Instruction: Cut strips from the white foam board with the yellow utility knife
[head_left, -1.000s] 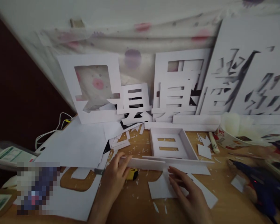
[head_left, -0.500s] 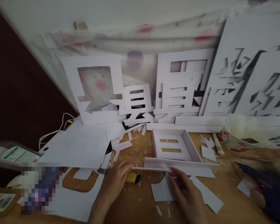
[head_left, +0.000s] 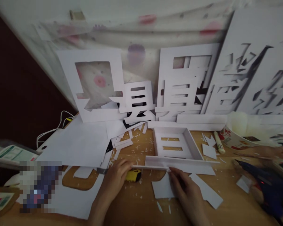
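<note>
A thin white board strip [head_left: 151,167] spans the gap between my hands, edge up, just in front of a white letter-shaped frame. My left hand [head_left: 119,175] grips its left end with closed fingers. At the strip's right end, my right hand [head_left: 185,185] pinches it between thumb and fingertips. Under my left hand lies a yellow utility knife [head_left: 133,175], partly covered, its grey end showing on the far side. The raised-wall frame [head_left: 176,141] has slots in its base and a longer strip [head_left: 179,161] along its near side. Cut white pieces [head_left: 161,188] lie beneath my right hand.
On the right, another person's blurred hands surround a blue glue gun [head_left: 257,175]. A paper bowl [head_left: 235,135] and a marker-like stick [head_left: 218,142] stand behind. Cut-out boards [head_left: 68,84] lean on the wall. White sheets [head_left: 80,141] and scraps cover the left side.
My right fingers have drawn together on the strip's right end. The strip has moved slightly toward the frame's near strip. The view has tilted slightly.
</note>
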`<act>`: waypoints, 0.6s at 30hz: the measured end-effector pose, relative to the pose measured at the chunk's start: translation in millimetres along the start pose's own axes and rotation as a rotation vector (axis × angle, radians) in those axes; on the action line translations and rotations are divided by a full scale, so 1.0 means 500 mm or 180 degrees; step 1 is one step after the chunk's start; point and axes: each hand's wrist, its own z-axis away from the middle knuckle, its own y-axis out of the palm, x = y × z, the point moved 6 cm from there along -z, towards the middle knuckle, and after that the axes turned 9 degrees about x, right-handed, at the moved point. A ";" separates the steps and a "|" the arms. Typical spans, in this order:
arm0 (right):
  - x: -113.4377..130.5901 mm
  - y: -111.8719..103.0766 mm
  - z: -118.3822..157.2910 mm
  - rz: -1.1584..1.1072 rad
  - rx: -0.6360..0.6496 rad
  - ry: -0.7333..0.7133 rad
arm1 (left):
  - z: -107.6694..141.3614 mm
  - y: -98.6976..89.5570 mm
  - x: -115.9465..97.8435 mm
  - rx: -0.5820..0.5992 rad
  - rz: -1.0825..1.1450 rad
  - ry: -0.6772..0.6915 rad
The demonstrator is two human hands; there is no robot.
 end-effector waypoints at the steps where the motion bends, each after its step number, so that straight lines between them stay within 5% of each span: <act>1: -0.001 0.000 0.000 -0.0005 -0.0012 0.0009 | -0.001 0.000 -0.001 0.0004 0.0008 0.0006; 18: 0.012 0.005 -0.003 -0.0072 0.0136 -0.0066 | -0.005 -0.001 -0.013 -0.0042 0.0018 0.0082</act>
